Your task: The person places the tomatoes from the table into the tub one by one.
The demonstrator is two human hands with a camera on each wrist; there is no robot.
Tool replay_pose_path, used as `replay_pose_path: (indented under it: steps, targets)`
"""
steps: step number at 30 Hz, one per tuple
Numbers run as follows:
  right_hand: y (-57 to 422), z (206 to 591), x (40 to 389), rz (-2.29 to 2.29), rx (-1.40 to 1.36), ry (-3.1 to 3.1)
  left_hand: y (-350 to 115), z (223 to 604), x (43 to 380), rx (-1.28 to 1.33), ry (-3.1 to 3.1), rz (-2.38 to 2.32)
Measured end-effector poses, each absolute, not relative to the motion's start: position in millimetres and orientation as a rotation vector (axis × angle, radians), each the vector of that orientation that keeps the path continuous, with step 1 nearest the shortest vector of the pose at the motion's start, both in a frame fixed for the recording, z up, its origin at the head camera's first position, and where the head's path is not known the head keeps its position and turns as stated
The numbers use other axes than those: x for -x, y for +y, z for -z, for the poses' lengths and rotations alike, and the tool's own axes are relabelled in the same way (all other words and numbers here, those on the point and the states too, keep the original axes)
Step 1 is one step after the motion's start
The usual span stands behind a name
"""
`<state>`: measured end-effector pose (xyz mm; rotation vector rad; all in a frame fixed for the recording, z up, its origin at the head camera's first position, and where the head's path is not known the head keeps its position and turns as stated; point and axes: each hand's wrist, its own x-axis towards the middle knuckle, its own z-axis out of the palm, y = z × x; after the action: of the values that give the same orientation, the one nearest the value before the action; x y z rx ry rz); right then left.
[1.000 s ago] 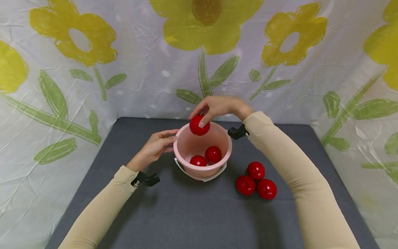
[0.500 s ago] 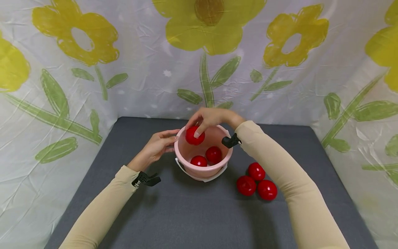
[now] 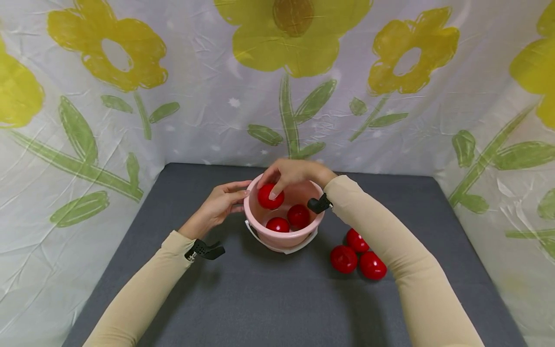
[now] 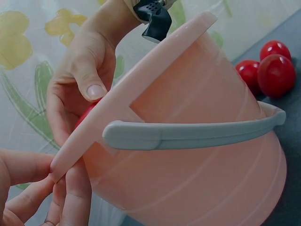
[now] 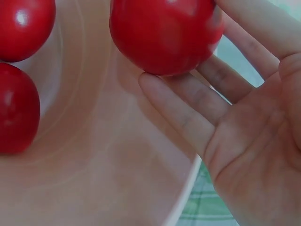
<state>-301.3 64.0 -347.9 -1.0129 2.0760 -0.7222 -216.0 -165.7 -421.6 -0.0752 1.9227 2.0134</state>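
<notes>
A pink bucket (image 3: pixel 284 237) with a pale handle (image 4: pixel 188 135) stands on the table. At its left side my left hand (image 3: pixel 220 201) pinches the rim between thumb and fingers, as the left wrist view shows. My right hand (image 3: pixel 295 172) reaches over the far rim and grips a glossy red round fruit (image 3: pixel 270 197) just inside the bucket. Thumb and fingers curl around this fruit, which hangs above the bucket's floor. Below it, two similar red fruits, one nearer (image 3: pixel 277 225) and one to the right (image 3: pixel 298 216), lie on the bottom.
Three more red fruits (image 3: pixel 344 259) lie grouped on the dark grey table (image 3: pixel 260 299), right of the bucket; the right sleeve (image 3: pixel 381 231) partly covers one. A flower-printed curtain (image 3: pixel 199 96) rises behind and along both sides.
My right hand has moved down and slightly left, lowering the red round fruit from above the rim into the bucket. The left hand keeps its hold on the rim.
</notes>
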Motion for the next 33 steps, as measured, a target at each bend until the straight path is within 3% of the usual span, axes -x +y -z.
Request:
replay_pose_path:
  steps: [33]
  targets:
    - [80, 342, 301, 0.887, 1.093, 2.072, -166, 420, 216, 0.056, 1.891, -2.022]
